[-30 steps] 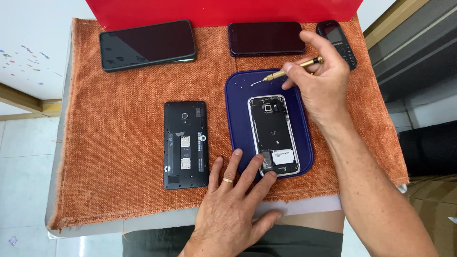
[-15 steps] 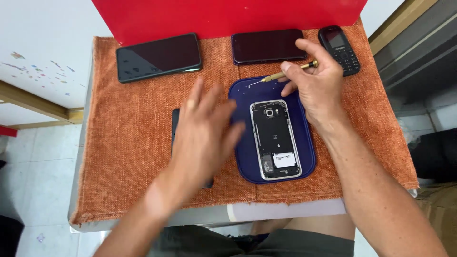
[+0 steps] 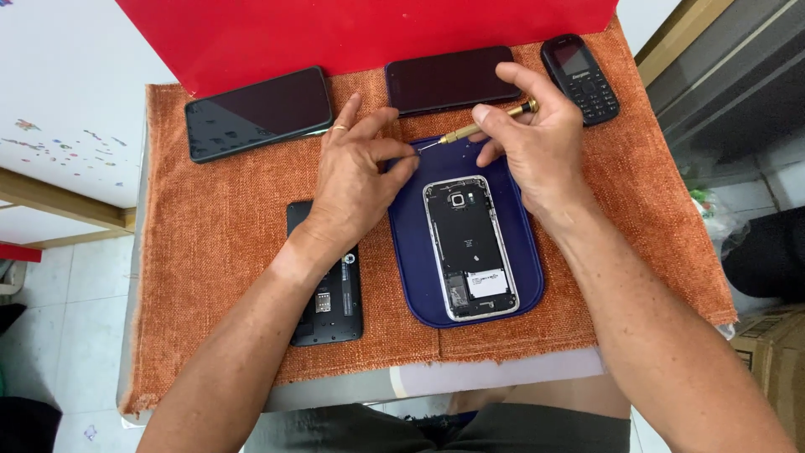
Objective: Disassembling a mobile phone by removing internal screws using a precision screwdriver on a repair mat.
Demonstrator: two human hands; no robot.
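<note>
An opened smartphone (image 3: 470, 246) with its back removed lies face down on a dark blue tray (image 3: 411, 260). My right hand (image 3: 537, 143) holds a small brass-handled screwdriver (image 3: 478, 128) above the tray's top edge. My left hand (image 3: 356, 172) has its fingertips pinched at the screwdriver's tip, a ring on one finger. My left forearm crosses a second opened black phone (image 3: 329, 295) lying left of the tray, hiding its upper half.
An orange woven mat (image 3: 218, 243) covers the small table. At its far edge lie a black smartphone (image 3: 256, 113), a dark smartphone (image 3: 440, 80) and a black keypad phone (image 3: 579, 78), before a red board (image 3: 360, 29). Tiled floor lies left, dark furniture right.
My left hand lifted off the tray's lower edge, swept up across the mat and now meets the screwdriver tip. My right hand stayed near the tray's top with the screwdriver.
</note>
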